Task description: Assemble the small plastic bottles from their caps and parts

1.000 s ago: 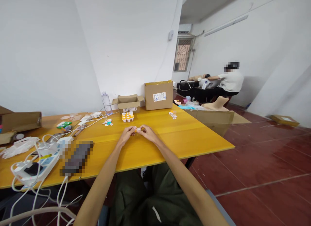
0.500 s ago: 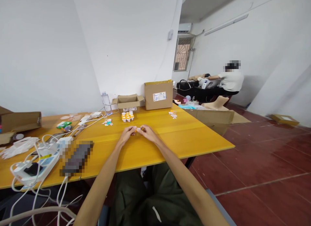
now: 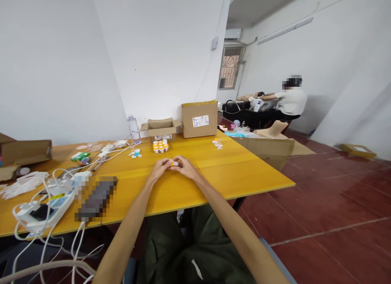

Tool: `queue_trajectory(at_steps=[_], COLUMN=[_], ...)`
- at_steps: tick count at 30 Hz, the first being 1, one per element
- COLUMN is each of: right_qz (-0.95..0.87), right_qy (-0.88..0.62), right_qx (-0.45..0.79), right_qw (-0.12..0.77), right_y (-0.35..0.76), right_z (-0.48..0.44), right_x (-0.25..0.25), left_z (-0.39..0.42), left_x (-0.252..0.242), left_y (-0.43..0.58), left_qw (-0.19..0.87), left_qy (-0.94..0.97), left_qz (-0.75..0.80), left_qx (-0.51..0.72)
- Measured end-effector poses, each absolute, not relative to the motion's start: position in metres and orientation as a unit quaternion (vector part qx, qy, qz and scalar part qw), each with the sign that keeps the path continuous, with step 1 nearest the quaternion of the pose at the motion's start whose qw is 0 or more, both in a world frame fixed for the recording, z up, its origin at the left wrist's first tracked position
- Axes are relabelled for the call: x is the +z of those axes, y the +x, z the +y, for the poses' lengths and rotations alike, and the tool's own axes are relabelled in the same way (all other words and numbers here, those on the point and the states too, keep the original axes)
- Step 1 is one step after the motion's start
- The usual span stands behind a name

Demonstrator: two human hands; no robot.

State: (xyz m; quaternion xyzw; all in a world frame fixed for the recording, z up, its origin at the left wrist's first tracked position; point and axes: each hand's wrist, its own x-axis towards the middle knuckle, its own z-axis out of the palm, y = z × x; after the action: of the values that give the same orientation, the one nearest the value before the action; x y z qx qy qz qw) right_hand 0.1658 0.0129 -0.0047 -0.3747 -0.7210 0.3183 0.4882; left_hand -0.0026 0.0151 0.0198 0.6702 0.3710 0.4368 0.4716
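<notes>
My left hand (image 3: 161, 168) and my right hand (image 3: 185, 166) meet over the middle of the yellow table (image 3: 214, 170). Their fingertips are pinched together on a small orange and white vial (image 3: 174, 164). A cluster of several like vials with orange caps (image 3: 160, 146) stands farther back on the table. Behind them sits a small open cardboard box (image 3: 161, 129), and a larger closed cardboard box (image 3: 199, 119) stands to its right.
White cables, a power strip (image 3: 42, 208) and small packets clutter the table's left half. A water bottle (image 3: 134, 130) stands by the wall. A few small pieces (image 3: 217, 144) lie at the right. Another person (image 3: 289, 101) sits at the back right; cardboard boxes (image 3: 269, 147) lie on the red tiled floor.
My fingers have drawn closer together around the vial, and its orange part now shows between them. My arms have stayed in place.
</notes>
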Motion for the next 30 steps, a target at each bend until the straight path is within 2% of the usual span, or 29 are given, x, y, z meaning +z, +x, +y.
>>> queue_trajectory(at_steps=[30], right_qz=[-0.733], right_qy=[-0.395], right_qx=[0.255], right_qw=[0.492], right_y=[0.1677], right_z=[0.0134], right_x=[-0.006], left_z=[0.0192], left_x=[0.0158], left_y=[-0.0055], left_qw=[0.463], left_qy=[0.674], left_qz=[0.377], left_qx=[0.435])
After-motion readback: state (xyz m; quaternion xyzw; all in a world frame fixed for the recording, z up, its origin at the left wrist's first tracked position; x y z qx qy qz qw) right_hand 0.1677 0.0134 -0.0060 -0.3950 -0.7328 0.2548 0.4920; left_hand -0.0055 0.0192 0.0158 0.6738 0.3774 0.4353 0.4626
